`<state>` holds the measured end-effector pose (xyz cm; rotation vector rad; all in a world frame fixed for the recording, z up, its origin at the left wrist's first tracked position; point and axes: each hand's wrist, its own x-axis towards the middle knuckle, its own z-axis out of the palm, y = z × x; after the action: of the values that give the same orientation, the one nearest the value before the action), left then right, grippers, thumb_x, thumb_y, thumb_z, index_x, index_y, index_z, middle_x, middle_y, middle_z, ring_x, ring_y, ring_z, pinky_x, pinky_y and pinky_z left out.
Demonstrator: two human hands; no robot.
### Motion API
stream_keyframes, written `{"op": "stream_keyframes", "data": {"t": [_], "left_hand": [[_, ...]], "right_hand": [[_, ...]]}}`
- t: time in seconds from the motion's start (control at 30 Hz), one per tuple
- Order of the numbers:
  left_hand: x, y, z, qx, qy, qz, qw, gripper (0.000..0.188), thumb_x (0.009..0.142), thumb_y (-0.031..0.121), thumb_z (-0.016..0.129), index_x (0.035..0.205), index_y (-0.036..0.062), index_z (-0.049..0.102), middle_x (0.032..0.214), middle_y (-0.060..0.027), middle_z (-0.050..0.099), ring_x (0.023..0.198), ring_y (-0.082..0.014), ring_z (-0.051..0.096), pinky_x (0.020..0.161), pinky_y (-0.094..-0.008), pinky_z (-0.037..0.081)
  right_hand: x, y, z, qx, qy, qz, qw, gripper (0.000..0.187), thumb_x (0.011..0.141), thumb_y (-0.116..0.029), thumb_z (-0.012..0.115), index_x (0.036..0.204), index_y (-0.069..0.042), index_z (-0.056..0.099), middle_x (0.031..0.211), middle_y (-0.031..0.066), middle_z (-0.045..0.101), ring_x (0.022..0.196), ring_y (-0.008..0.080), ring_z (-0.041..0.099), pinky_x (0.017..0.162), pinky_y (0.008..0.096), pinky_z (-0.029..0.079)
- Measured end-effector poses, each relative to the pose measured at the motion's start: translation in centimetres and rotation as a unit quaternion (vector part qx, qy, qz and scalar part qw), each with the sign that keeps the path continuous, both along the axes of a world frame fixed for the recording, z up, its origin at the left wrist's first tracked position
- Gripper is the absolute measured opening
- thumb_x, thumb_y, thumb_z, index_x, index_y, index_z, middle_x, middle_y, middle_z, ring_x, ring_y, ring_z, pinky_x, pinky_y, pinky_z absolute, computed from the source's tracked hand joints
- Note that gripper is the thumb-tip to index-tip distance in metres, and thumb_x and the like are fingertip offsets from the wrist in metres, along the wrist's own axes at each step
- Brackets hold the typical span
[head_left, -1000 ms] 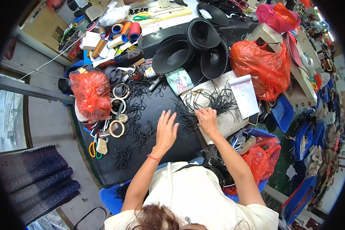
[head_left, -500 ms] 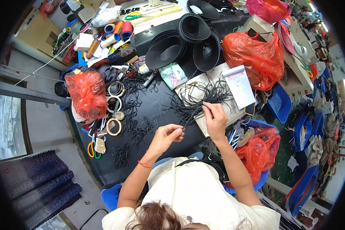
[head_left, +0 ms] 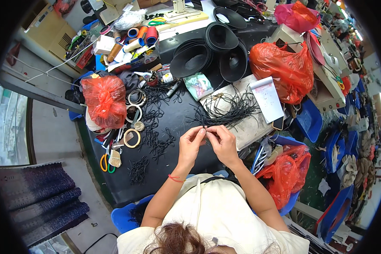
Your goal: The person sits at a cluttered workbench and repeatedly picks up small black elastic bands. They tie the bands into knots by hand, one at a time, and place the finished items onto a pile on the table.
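My left hand [head_left: 191, 146] and my right hand [head_left: 222, 144] meet fingertip to fingertip above the near side of the black table. Between their pinched fingers is a thin black cord [head_left: 203, 124], of which only a short dark piece shows. Just beyond the hands lies a loose tangle of long black cords [head_left: 230, 108], spread over a worn pale board [head_left: 249, 136]. Left of my hands, many short black knotted cords [head_left: 154, 135] are strewn on the table, and a separate small heap of cords [head_left: 138, 170] sits closer to me.
A paper pad [head_left: 267, 101] rests on the board's right side. Black curved sheets [head_left: 190, 61] stand stacked at the back. Tape rolls [head_left: 132, 138], scissors [head_left: 107, 163] and a red bag [head_left: 103, 101] line the left edge. A blue bin [head_left: 293, 202] with a red bag is at my right.
My right hand has come down and left from the cord tangle to meet my left hand, which has moved slightly right and up. Both now pinch the cord together. The view has shifted slightly.
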<state>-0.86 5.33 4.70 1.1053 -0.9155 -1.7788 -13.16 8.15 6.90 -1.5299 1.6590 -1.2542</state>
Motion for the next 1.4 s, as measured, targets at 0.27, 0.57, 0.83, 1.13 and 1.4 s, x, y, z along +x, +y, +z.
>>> {"op": "stream_keyframes", "data": {"t": [0.27, 0.57, 0.83, 1.13, 1.4], "left_hand": [[1.8, -1.3, -0.1, 0.125, 0.200, 0.058, 0.970, 0.015, 0.091, 0.018, 0.051, 0.090, 0.0038, 0.058, 0.085, -0.0028, 0.059, 0.078, -0.0103, 0.057, 0.074, -0.0273, 0.049], [2.2, -0.9, 1.7, 0.095, 0.071, -0.099, 0.988, 0.020, 0.090, 0.016, 0.053, 0.098, -0.0013, 0.060, 0.086, -0.0063, 0.063, 0.077, -0.0121, 0.062, 0.070, -0.0253, 0.054], [2.4, -0.5, 0.6, 0.016, -0.044, -0.090, 0.995, 0.016, 0.088, 0.011, 0.055, 0.096, -0.0016, 0.060, 0.081, -0.0059, 0.063, 0.071, -0.0106, 0.060, 0.064, -0.0229, 0.051], [4.4, 0.6, 2.4, -0.120, -0.126, -0.284, 0.943, 0.016, 0.084, 0.008, 0.057, 0.097, -0.0008, 0.061, 0.083, -0.0084, 0.062, 0.073, -0.0150, 0.059, 0.069, -0.0265, 0.048], [4.8, 0.0, 1.7, 0.139, 0.205, -0.160, 0.956, 0.034, 0.087, 0.012, 0.058, 0.117, -0.0024, 0.049, 0.088, -0.0074, 0.062, 0.072, -0.0095, 0.058, 0.069, -0.0213, 0.049]], "right_hand": [[-0.9, 0.7, 1.0, -0.064, 0.114, 0.024, 0.991, 0.010, 0.077, -0.002, 0.063, 0.086, -0.001, 0.061, 0.076, 0.0106, 0.058, 0.066, 0.0260, 0.058, 0.058, 0.0338, 0.046], [-0.7, -0.4, 1.5, -0.098, 0.188, 0.075, 0.974, 0.015, 0.073, 0.002, 0.062, 0.088, 0.000, 0.061, 0.078, 0.0105, 0.058, 0.070, 0.0257, 0.058, 0.061, 0.0333, 0.047], [0.0, -0.2, 1.6, -0.093, 0.227, 0.089, 0.965, 0.011, 0.074, -0.002, 0.061, 0.085, -0.003, 0.061, 0.075, 0.0086, 0.055, 0.073, 0.0258, 0.056, 0.064, 0.0350, 0.046], [-2.4, -0.8, 3.5, -0.027, 0.230, 0.168, 0.958, 0.008, 0.078, -0.006, 0.060, 0.085, -0.002, 0.060, 0.074, 0.0101, 0.055, 0.071, 0.0263, 0.055, 0.064, 0.0352, 0.043], [-0.8, 0.3, 2.6, 0.047, 0.012, 0.102, 0.994, 0.007, 0.081, -0.003, 0.059, 0.087, 0.001, 0.062, 0.079, 0.0088, 0.056, 0.065, 0.0180, 0.054, 0.057, 0.0268, 0.042]]}}
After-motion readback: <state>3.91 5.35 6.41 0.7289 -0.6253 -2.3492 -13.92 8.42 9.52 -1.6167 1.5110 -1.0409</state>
